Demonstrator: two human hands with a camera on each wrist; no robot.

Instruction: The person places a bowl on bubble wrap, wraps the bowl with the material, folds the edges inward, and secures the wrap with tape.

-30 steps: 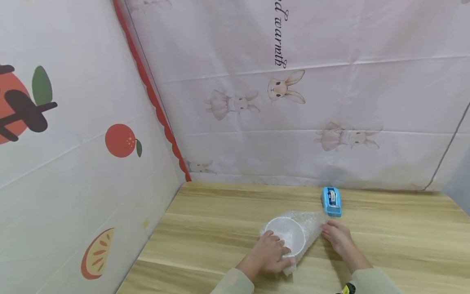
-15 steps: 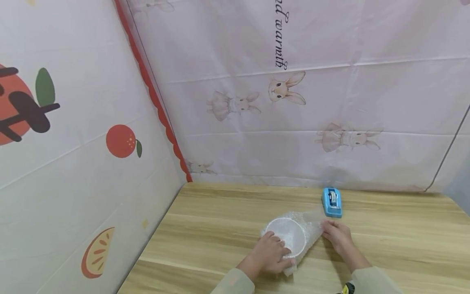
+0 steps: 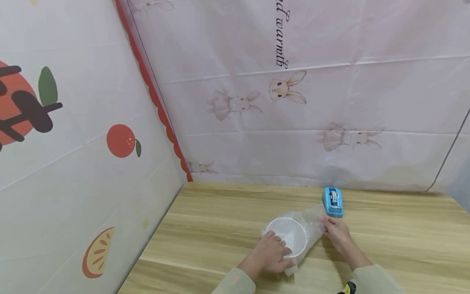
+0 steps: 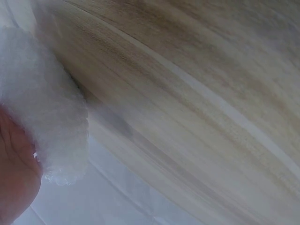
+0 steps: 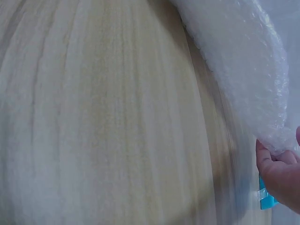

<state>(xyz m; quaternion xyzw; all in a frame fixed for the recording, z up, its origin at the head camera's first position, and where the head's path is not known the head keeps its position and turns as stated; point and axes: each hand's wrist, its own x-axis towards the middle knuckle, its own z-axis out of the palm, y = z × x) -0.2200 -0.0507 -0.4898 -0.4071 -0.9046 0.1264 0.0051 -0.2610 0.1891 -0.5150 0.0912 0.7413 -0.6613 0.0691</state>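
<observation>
A round white bowl (image 3: 280, 228) sits in a sheet of bubble wrap (image 3: 312, 228) on the wooden table. My left hand (image 3: 271, 252) grips the near side of the bowl, its fingers reaching over the rim and its thumb near a loose flap of wrap. In the left wrist view, wrap (image 4: 51, 103) covers the bowl's outer side beside that palm. On the right, my right hand (image 3: 337, 233) pinches the far right end of the wrap between thumb and fingers. The right wrist view shows the fingertips (image 5: 263, 152) at the tapered wrap end.
A blue tape dispenser (image 3: 333, 203) stands just beyond my right hand, near the back of the table (image 3: 220, 200). Printed cloths hang behind and at the left. A black and yellow item (image 3: 349, 288) shows by my right sleeve at the bottom edge.
My right hand has shifted slightly away from me, drawing the wrap's end up toward the tape dispenser. The left hand stays in place on the bowl.
</observation>
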